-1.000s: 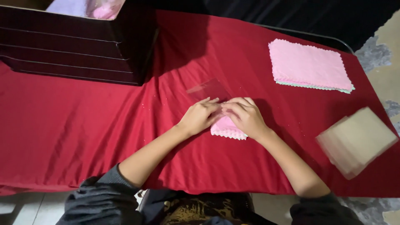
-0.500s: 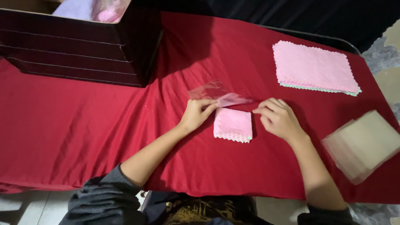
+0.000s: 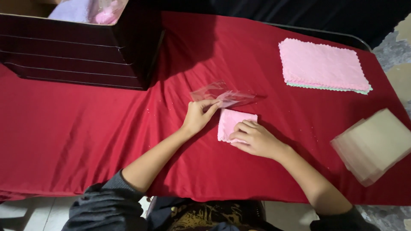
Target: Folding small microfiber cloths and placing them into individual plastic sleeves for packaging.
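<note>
A small folded pink cloth (image 3: 232, 121) lies on the red tablecloth (image 3: 85, 137) in the middle. My right hand (image 3: 253, 139) rests on its lower right part, fingers curled over it. My left hand (image 3: 198, 116) pinches the near edge of a clear plastic bag (image 3: 222, 95) that lies just beyond the cloth, lifted a little off the table.
A stack of flat pink cloths (image 3: 322, 65) lies at the back right. A pile of clear plastic bags (image 3: 376, 145) sits at the right edge. A dark box (image 3: 81, 55) holding packed cloths stands at the back left.
My right hand came back from the right onto the folded pink cloth. My left hand has lifted the clear bag's edge beside it.
</note>
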